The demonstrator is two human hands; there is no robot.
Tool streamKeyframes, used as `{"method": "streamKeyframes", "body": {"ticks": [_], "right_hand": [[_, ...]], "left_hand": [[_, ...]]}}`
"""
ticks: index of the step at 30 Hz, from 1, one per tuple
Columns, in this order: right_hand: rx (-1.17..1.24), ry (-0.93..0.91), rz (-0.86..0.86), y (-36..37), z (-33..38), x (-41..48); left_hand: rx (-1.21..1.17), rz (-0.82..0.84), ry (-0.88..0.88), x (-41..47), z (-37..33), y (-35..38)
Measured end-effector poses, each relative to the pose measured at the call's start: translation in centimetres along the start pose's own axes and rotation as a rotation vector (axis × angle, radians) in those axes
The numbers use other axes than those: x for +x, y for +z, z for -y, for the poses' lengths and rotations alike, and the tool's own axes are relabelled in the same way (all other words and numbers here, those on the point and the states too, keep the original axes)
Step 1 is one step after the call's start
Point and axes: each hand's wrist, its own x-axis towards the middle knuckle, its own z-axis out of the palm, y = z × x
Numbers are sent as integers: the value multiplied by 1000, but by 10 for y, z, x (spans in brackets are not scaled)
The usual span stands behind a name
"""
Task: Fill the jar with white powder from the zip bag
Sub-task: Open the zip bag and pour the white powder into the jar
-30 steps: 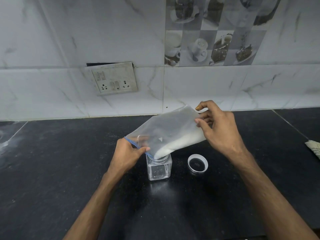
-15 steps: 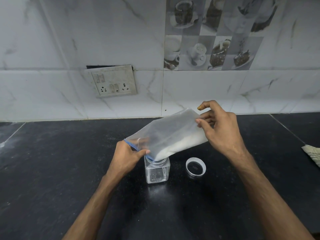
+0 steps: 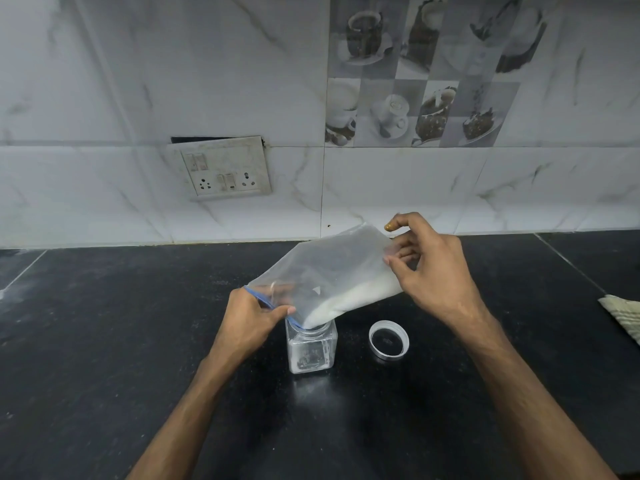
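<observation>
A clear square jar (image 3: 311,351) stands upright on the black counter (image 3: 104,341), with a thin layer of white powder at its bottom. Above it a translucent zip bag (image 3: 329,268) with a blue zip edge is tilted down to the left, its open mouth resting in the jar's neck. White powder (image 3: 353,296) lies along the bag's lower side, reaching the mouth. My left hand (image 3: 251,318) pinches the bag's mouth beside the jar. My right hand (image 3: 429,268) holds the raised bottom end of the bag.
The jar's lid (image 3: 388,340) lies open side up on the counter just right of the jar. A folded cloth (image 3: 623,313) sits at the right edge. A tiled wall with a switch and socket plate (image 3: 225,171) rises behind the counter.
The bag's bottom end has been held raised over the jar and a little white powder now shows in the jar's bottom. Both hands keep the same grip.
</observation>
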Motion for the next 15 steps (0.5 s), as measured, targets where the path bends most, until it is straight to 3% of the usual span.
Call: {"method": "streamKeyframes", "body": {"ticks": [9, 15], "right_hand": [[-170, -5, -57, -3, 3, 0], [-161, -13, -96, 0, 5, -1]], "left_hand": [[11, -2, 4, 2, 5, 0], [-10, 11, 0, 0, 3, 1]]}}
